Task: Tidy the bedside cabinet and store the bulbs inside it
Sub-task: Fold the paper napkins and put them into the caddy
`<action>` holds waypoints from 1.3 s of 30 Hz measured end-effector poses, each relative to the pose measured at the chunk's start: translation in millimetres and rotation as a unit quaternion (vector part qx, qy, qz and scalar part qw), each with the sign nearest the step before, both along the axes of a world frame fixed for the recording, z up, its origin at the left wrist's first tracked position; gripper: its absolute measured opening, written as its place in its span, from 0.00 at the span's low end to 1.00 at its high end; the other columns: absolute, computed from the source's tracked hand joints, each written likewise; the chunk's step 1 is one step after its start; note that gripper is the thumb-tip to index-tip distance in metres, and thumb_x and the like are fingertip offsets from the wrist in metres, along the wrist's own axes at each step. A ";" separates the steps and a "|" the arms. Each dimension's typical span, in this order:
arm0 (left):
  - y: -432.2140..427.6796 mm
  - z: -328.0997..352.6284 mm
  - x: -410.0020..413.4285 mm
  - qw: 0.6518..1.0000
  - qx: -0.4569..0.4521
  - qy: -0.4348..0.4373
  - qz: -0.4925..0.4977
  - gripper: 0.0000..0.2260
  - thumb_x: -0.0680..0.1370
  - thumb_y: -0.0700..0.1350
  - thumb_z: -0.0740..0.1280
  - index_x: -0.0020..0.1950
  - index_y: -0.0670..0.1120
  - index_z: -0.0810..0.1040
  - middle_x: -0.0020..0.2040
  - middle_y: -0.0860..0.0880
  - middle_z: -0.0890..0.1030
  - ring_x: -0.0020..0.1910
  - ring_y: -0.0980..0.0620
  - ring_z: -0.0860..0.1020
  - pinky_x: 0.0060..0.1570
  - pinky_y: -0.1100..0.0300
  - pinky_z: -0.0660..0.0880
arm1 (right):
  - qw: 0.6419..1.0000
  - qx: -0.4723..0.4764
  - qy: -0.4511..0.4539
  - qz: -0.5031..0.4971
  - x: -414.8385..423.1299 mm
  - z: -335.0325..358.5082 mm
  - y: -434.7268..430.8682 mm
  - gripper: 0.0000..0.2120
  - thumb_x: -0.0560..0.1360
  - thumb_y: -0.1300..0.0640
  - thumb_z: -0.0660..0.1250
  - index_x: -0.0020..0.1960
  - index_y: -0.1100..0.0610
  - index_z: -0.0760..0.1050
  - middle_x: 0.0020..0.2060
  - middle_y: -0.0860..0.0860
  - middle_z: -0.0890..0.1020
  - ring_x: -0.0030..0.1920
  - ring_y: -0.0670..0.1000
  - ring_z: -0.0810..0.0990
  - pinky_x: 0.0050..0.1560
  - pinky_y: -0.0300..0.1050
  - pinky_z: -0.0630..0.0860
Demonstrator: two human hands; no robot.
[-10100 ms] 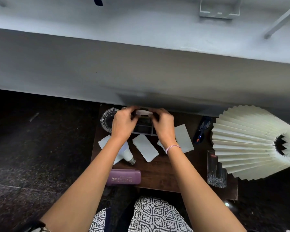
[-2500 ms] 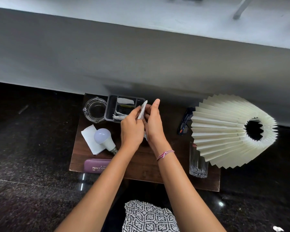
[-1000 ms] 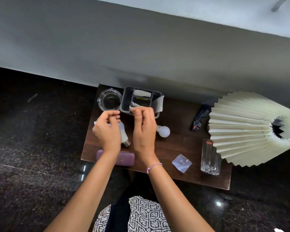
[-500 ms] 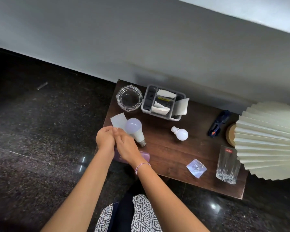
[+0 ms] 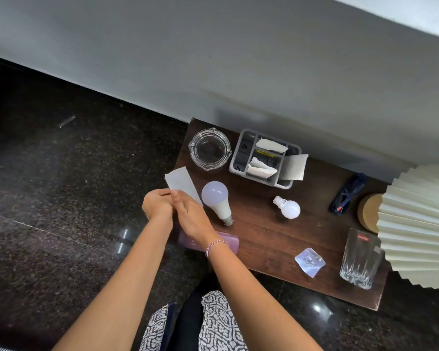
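Observation:
A dark wooden bedside cabinet top (image 5: pixel 264 231) carries two bulbs. The large white bulb (image 5: pixel 217 200) lies near its left side, cap toward me. A small round bulb (image 5: pixel 289 208) lies in the middle. My left hand (image 5: pixel 156 206) and my right hand (image 5: pixel 190 215) meet at the cabinet's left edge, both pinching the near end of a white paper slip (image 5: pixel 180 182) that sticks out past the edge. A grey divided organiser (image 5: pixel 238 164) at the back holds several folded white papers.
A clear glass bowl (image 5: pixel 209 149) stands left of the organiser. A purple case (image 5: pixel 228 243) lies under my right wrist. A clear plastic hook (image 5: pixel 310 262), a tumbler (image 5: pixel 360 262), blue glasses (image 5: pixel 347 196) and a pleated lampshade (image 5: pixel 421 224) fill the right side. Dark stone floor surrounds the cabinet.
My hands moved from the organiser to the cabinet's left edge and took hold of the paper slip beside the large bulb. The camera view shifted left.

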State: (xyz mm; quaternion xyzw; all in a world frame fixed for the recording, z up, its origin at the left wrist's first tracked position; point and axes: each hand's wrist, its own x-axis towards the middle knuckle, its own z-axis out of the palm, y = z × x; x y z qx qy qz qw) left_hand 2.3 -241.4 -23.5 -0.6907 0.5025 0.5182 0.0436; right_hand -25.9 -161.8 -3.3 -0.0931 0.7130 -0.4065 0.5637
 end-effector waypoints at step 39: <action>4.8 55.8 -23.0 0.982 -0.061 0.121 -0.131 0.07 0.72 0.37 0.70 0.39 0.48 0.78 0.38 0.47 0.82 0.39 0.52 0.81 0.38 0.60 0.79 | 0.969 -0.046 0.032 -0.242 -43.6 23.8 50.1 0.24 0.78 0.54 0.63 0.71 0.60 0.64 0.67 0.54 0.74 0.62 0.45 0.75 0.48 0.20 0.69</action>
